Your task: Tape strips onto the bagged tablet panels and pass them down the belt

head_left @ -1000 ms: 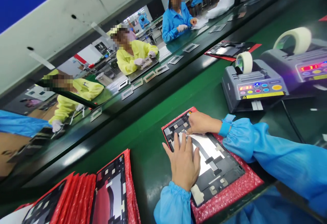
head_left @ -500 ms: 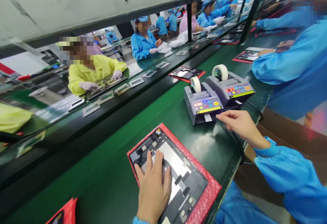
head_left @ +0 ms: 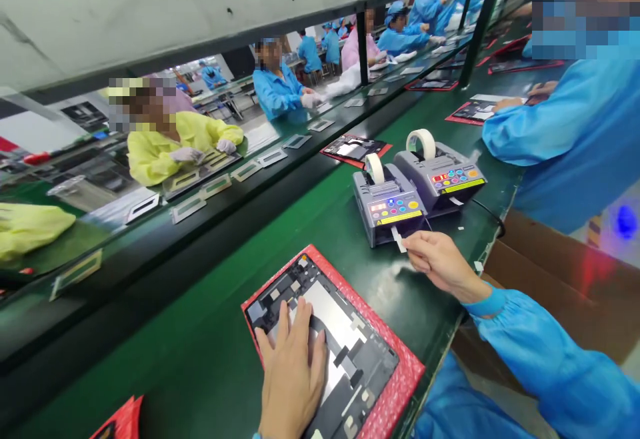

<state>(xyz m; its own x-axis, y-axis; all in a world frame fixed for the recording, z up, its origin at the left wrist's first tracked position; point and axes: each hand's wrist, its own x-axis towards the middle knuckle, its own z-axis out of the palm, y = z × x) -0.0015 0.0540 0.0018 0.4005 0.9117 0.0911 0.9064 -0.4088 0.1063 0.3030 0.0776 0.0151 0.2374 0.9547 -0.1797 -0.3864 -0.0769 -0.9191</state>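
Observation:
My left hand (head_left: pixel 294 365) lies flat with spread fingers on an opened tablet (head_left: pixel 373 355), whose inner parts and silver plate show. Under the tablet is a red bubble-wrap sheet (head_left: pixel 407 364) on the green bench. My right hand (head_left: pixel 440 262) pinches the end of a short strip of white tape (head_left: pixel 399 239), which comes out of the front slot of the nearer grey tape dispenser (head_left: pixel 387 205). A second tape dispenser (head_left: pixel 443 175) stands right behind it, a small tape end at its slot. Each carries a white roll on top.
Another tablet on red wrap (head_left: pixel 354 149) lies beyond the dispensers. A red-wrapped piece (head_left: pixel 120 419) is at the bottom left. Flat frames (head_left: pixel 187 211) line the raised ledge. A co-worker in a blue sleeve (head_left: pixel 525 129) works at the right; a person in yellow (head_left: pixel 185 139) sits opposite.
My right hand has moved left to the dispenser slot, and its fingers now pinch the tape strip there. My left hand stays on the tablet. The view has shifted slightly.

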